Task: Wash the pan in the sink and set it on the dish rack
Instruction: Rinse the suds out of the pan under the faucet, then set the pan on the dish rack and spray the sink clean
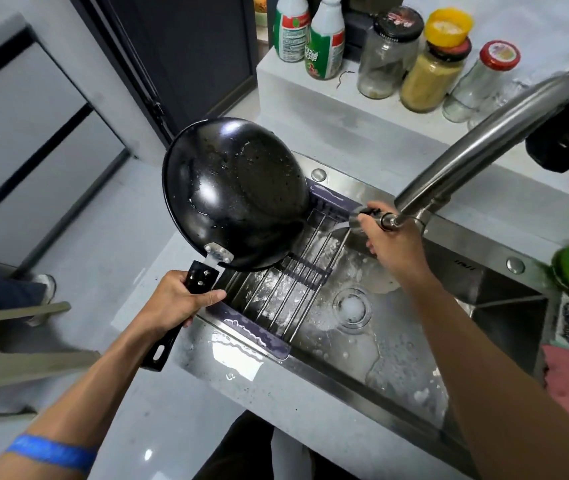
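- The sink (pixel 504 289) holds foamy water round its drain (pixel 352 308); the dish rack (pixel 286 285) spans its left end.
- Your pan (pixel 234 192), wet inside, tilts above that rack.
- Your left hand (pixel 175 303) grips the pan's handle (pixel 200 277).
- Your right hand (pixel 394 244) curls round the faucet (pixel 484 143) head.

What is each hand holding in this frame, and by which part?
The left hand grips the black pan by its handle, near the pan body. The right hand holds the faucet at its spout head.
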A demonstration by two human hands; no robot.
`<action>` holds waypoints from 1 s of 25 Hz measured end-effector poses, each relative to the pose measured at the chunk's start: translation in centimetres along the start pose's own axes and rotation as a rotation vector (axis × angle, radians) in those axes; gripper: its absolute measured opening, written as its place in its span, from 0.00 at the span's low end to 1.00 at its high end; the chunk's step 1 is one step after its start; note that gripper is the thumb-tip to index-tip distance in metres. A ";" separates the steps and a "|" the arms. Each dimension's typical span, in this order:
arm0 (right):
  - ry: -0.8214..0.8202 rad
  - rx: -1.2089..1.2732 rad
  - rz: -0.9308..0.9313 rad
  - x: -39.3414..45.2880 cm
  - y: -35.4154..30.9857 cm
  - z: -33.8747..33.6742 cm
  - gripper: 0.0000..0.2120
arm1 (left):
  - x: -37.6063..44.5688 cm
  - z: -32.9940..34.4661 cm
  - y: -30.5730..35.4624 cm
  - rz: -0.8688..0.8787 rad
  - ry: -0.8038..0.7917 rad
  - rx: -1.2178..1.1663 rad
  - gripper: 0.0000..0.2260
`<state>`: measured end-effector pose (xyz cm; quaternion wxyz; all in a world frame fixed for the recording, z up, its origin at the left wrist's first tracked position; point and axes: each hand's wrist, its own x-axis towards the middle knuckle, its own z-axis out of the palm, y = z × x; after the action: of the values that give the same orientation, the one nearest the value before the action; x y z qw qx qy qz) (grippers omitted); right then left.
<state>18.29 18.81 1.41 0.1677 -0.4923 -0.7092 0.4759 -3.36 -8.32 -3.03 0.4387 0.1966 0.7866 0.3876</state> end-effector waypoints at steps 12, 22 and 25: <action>0.127 -0.087 0.015 -3.0 5.7 -6.3 0.11 | -1.1 5.1 -0.4 -0.006 -0.127 0.011 0.12; 0.088 -0.136 0.013 -4.0 9.1 -7.6 0.15 | -0.8 5.8 -3.7 -0.023 0.095 0.258 0.10; 0.082 -0.143 0.027 -3.8 9.2 -7.6 0.14 | -0.9 6.0 -5.0 -0.070 0.211 0.378 0.13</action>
<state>30.32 19.99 -1.72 0.1546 -0.5317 -0.7271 0.4060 2.34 -9.39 -8.40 0.3224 0.2063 0.8931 0.2364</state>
